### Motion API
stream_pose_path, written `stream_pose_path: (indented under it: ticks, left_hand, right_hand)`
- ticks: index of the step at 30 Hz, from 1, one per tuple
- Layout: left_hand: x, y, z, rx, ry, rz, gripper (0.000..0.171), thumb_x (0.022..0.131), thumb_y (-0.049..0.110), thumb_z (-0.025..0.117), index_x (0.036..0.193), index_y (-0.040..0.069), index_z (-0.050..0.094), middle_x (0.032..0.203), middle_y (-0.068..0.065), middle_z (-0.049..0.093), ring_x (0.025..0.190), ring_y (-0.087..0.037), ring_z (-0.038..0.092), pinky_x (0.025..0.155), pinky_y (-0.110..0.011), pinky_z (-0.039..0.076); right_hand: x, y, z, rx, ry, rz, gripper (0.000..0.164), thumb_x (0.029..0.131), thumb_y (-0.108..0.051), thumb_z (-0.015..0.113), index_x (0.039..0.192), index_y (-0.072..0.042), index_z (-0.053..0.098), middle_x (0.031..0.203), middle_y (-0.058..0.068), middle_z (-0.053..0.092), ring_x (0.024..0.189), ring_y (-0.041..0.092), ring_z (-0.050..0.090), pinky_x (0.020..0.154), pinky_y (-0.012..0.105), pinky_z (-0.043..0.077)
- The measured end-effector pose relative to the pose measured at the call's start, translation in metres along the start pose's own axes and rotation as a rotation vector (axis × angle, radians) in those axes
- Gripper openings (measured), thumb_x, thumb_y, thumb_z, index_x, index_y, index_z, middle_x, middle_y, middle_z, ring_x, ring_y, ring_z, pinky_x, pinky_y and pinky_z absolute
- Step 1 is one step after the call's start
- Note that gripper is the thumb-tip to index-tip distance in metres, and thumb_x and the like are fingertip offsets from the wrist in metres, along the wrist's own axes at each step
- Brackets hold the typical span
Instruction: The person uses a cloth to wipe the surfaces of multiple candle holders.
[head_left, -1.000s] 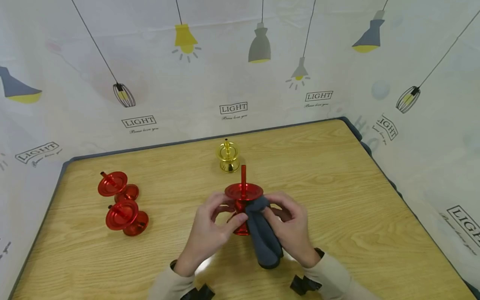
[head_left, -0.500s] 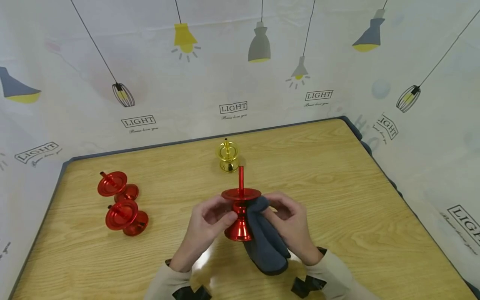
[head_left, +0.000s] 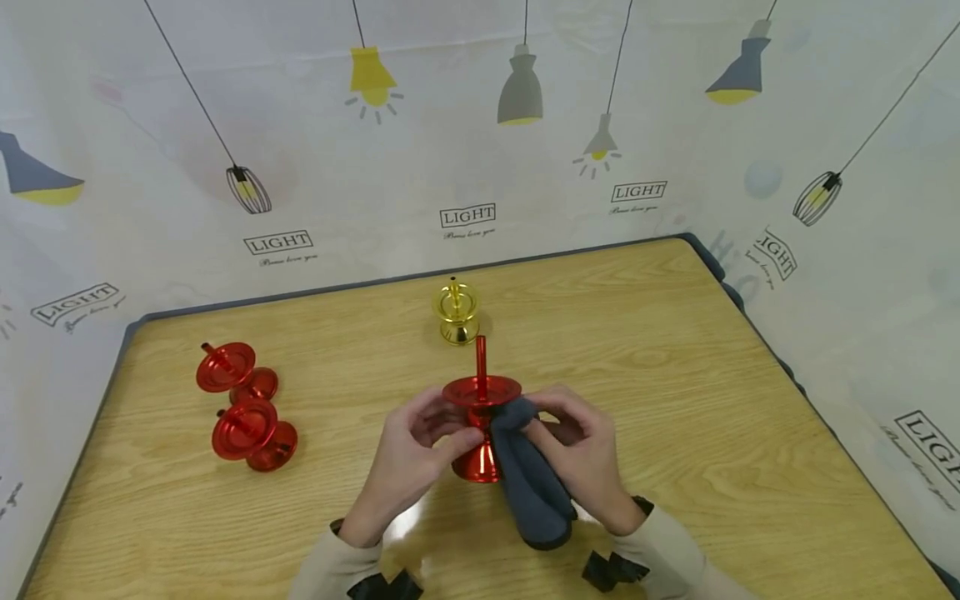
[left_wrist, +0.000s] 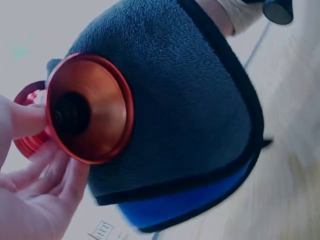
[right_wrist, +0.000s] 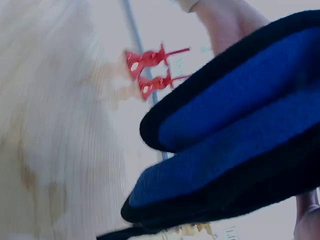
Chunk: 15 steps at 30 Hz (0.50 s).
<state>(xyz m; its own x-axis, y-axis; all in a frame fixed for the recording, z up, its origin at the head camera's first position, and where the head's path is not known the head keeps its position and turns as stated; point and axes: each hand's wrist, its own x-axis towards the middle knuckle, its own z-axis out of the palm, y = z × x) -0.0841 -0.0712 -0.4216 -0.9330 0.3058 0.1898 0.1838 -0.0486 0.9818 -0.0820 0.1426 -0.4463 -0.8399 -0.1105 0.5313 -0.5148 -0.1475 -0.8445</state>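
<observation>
A red metal candle holder (head_left: 482,390), with a wide dish and a thin upright tube, is held over the table, roughly upright. My left hand (head_left: 412,462) grips its stem from the left, thumb in front. A dark blue-grey cloth (head_left: 532,492) is pinched in my right hand (head_left: 581,450) and touches the holder's right side below the dish. The left wrist view looks into the holder's hollow base (left_wrist: 102,110), with the cloth (left_wrist: 180,100) spread behind it. In the right wrist view the folded cloth (right_wrist: 225,110) hides most of the right hand.
Two more red candle holders (head_left: 225,367) (head_left: 258,433) stand close together at the left of the wooden table (head_left: 675,400). A gold candle holder (head_left: 456,312) stands farther back, beyond the held one. A printed white curtain (head_left: 375,167) surrounds the table's back and sides.
The held candle holder has shifted slightly down and left, and its base now shows more fully. Cloth and right hand stay against its right side, the cloth's lower end hanging a little lower.
</observation>
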Motion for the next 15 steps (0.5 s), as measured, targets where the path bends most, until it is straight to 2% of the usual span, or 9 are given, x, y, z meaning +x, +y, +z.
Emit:
stream_pose_path:
  ticks: [3,6,11,15]
  left_hand:
    - [0.0009,-0.0022,-0.0009,-0.059,-0.03,0.022,0.031,0.092,0.004,0.073,0.12,-0.008,0.064,0.115,-0.029,0.067,0.099,-0.013,0.07,0.087,-0.028,0.059]
    - [0.0018,-0.0025,0.0005,-0.04,-0.031,0.039,0.026,0.093,0.004,0.072,0.117,-0.006,0.067,0.115,-0.026,0.068,0.102,-0.014,0.069,0.089,-0.03,0.059]
    - [0.0017,0.0,0.0044,0.048,0.027,0.026,0.033,0.087,0.004,0.079,0.119,0.002,0.071,0.114,-0.016,0.071,0.099,-0.016,0.068,0.09,-0.031,0.058]
    - [0.0,0.0012,0.0047,0.084,0.072,-0.001,0.038,0.083,0.002,0.082,0.119,0.003,0.071,0.112,-0.015,0.073,0.093,-0.014,0.069,0.088,-0.03,0.058]
  right_hand:
    - [-0.0001,-0.0005,-0.0014,0.051,-0.008,0.052,0.019,0.091,0.014,0.064,0.11,0.014,0.065,0.111,-0.002,0.072,0.103,0.013,0.072,0.081,0.029,0.061]
    - [-0.0002,-0.0005,-0.0019,0.059,-0.006,0.077,0.018,0.092,0.013,0.064,0.11,0.015,0.065,0.112,-0.002,0.072,0.103,0.012,0.072,0.081,0.03,0.061]
    - [-0.0002,0.0001,0.0002,-0.036,-0.004,0.007,0.023,0.089,0.016,0.066,0.109,0.006,0.069,0.108,0.002,0.071,0.101,0.012,0.071,0.08,0.028,0.061]
    - [-0.0001,-0.002,0.0029,-0.103,0.002,-0.045,0.028,0.085,0.019,0.068,0.108,0.003,0.07,0.105,0.005,0.071,0.099,0.01,0.069,0.078,0.026,0.061]
